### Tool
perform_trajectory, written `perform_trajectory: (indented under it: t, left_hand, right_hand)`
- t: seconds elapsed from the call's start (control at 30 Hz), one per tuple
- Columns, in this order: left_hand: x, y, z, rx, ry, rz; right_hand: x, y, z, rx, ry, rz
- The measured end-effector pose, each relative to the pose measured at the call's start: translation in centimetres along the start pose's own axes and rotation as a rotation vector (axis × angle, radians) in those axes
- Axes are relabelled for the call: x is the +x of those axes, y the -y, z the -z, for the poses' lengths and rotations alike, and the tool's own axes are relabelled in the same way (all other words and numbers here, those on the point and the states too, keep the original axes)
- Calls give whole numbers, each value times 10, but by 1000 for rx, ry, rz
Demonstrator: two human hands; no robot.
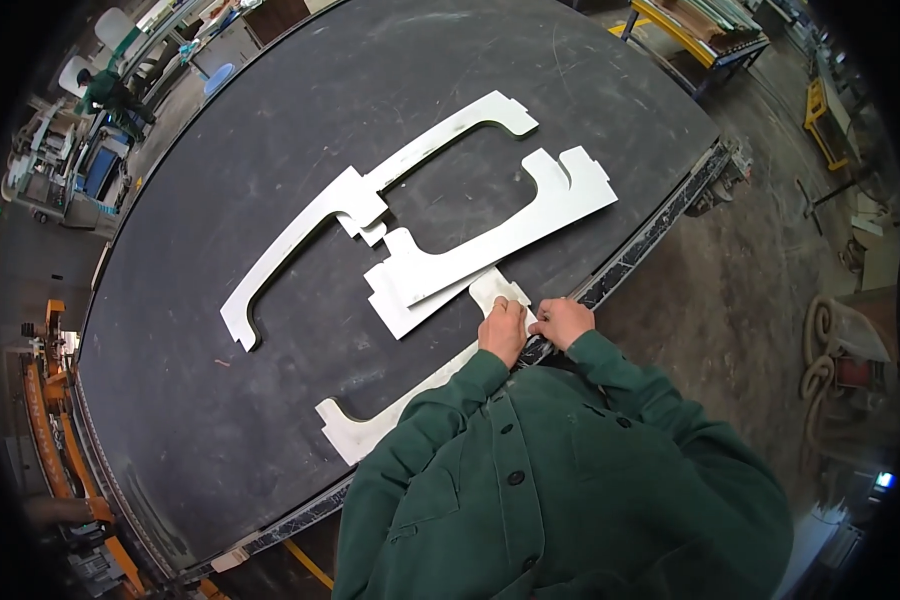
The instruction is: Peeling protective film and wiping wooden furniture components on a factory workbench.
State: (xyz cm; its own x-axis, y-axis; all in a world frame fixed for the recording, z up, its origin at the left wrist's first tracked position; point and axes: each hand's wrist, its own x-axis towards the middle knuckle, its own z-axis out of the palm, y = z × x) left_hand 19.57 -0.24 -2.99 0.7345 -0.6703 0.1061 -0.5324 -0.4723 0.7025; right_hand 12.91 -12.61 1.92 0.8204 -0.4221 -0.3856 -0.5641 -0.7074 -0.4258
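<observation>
Both the left hand [503, 330] and right hand [562, 322] pinch the white panel's [400, 410] end at the table edge [630, 260], seemingly stiff, light, best gripped endwise

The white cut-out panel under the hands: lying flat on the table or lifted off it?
Flat. The panel lies along the dark table near its edge, both hands, left hand and right hand, resting at its end.

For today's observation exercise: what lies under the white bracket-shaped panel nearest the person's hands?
The nearest white panel rests on the dark table. Its far end is covered by the left hand and right hand, and its middle by the green sleeve, so anything beneath there is hidden.
</observation>
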Motion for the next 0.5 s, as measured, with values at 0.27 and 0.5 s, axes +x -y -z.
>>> perform_trajectory:
  t: [0.27,0.5]
  left_hand:
    - [-5,2,-7,-30,-104,25]
    - [-6,5,-4,-80,-120,34]
  right_hand:
    - [1,1,3,2,50,-15]
    - [2,5,10,90,-9,-21]
